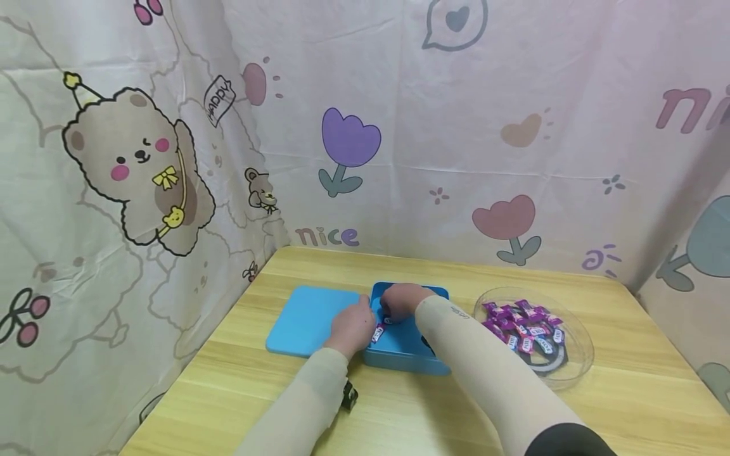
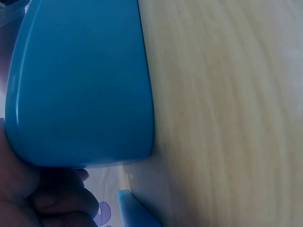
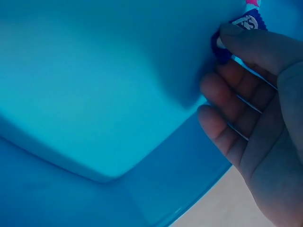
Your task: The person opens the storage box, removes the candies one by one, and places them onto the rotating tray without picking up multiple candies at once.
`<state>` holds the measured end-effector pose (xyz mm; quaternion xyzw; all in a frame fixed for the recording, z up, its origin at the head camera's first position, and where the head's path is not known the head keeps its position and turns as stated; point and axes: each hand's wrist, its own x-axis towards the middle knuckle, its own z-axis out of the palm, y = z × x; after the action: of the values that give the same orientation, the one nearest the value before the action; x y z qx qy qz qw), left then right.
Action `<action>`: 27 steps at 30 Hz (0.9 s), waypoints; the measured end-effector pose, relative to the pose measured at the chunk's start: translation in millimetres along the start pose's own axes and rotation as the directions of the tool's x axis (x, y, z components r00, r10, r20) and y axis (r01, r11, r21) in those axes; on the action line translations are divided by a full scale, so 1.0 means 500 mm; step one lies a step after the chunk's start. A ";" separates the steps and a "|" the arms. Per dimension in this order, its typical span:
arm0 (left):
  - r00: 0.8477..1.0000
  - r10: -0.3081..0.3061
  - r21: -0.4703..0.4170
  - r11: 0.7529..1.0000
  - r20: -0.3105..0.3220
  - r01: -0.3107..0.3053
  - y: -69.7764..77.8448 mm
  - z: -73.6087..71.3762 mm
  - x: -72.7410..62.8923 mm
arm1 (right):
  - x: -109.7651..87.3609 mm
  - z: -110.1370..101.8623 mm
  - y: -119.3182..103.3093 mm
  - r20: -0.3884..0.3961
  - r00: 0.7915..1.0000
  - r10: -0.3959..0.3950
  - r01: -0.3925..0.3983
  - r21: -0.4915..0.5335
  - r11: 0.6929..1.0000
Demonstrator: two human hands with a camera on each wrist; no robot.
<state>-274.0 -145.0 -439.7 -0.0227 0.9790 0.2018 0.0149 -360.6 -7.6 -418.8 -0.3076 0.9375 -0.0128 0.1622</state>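
My left hand point(image 1: 352, 326) grips the left wall of a blue rectangular plastic box point(image 1: 406, 363). In the left wrist view its thumb lies at the rim and its fingers curl along the outside. My right hand point(image 1: 402, 300) reaches inside the box, near the far left corner. Between thumb and fingers it pinches a small candy in a dark blue wrapper point(image 3: 252, 21), seen in the right wrist view. Another wrapped candy point(image 1: 378, 332) lies in the box along the left wall. The right forearm hides part of the box's right side.
Left of the box a flat blue lid point(image 1: 316, 316) lies on the wooden table point(image 1: 399, 418). To the right stands a clear round dish point(image 1: 583, 364) with several purple, pink and blue wrapped candies point(image 1: 527, 326). A printed cloth point(image 1: 410, 126) hangs behind the table.
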 end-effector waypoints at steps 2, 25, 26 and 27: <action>1.000 -0.001 -0.007 1.000 0.001 0.001 0.001 0.001 0.000 | -0.006 -0.004 0.002 0.005 1.000 0.012 -0.012 0.009 1.000; 1.000 -0.011 -0.012 1.000 0.014 0.011 -0.001 0.000 0.000 | -0.112 -0.082 0.124 -0.159 0.987 0.019 -0.016 0.020 1.000; 1.000 -0.014 -0.015 1.000 0.016 0.015 0.000 0.000 0.000 | -0.119 -0.086 0.134 -0.165 0.986 0.021 -0.019 0.014 1.000; 1.000 -0.016 -0.020 1.000 0.017 0.017 0.000 0.000 0.000 | -0.127 -0.089 0.145 -0.168 0.985 0.025 -0.023 0.012 1.000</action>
<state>-274.1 -144.8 -439.6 -0.0293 0.9766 0.2115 0.0245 -367.9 84.5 -367.0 -0.2934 0.9514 -0.0415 0.0841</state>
